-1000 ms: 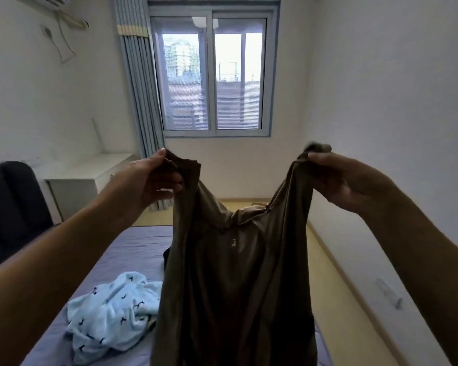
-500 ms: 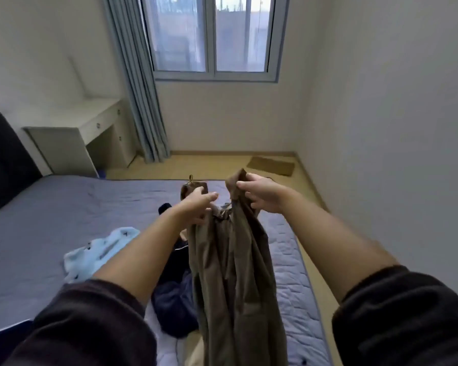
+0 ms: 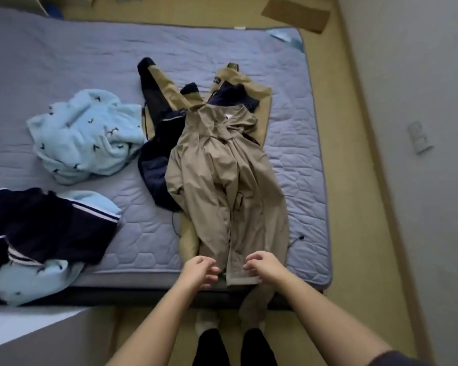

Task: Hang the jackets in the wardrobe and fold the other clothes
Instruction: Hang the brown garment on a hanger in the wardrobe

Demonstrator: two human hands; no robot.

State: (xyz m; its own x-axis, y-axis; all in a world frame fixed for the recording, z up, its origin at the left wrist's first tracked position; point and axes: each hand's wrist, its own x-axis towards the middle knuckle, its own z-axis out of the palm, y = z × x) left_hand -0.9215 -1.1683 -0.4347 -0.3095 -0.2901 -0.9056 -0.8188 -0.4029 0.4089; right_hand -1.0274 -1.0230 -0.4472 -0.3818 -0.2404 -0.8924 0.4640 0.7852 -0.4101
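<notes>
Change: the khaki jacket (image 3: 222, 186) no longer hangs from my raised hands; it lies on the mattress (image 3: 302, 180), and both hands are down at its near hem.
Feet: my black socks (image 3: 212, 347) stand on the wooden floor (image 3: 354, 233), nearest of all, just short of the bed's edge.
White surface (image 3: 24, 328): near left corner, beside the bed.
Left hand (image 3: 200, 270): at the left corner of the hem, fingers loosely curled; I cannot tell whether they pinch any cloth.
Right hand (image 3: 262, 268): fingertips curled on the hem's right part; whether I grip it or only touch it, I cannot tell.
Khaki jacket: stretched lengthwise on the right half of the bed, hem at the near edge, collar at the far end, creased down the middle.
Navy garment (image 3: 45, 223): near left on the bed, white stripes showing, lying over pale blue cloth (image 3: 32, 281).
Pale blue fleece (image 3: 87, 138): crumpled, left of the khaki jacket, farther off than the navy garment.
Navy-and-tan jacket (image 3: 156, 114): under the khaki jacket, sticking out to its left and past its collar.
Wall plate (image 3: 419, 137): on the right wall.
Cardboard (image 3: 296, 11): flat on the floor beyond the far right corner of the bed.
</notes>
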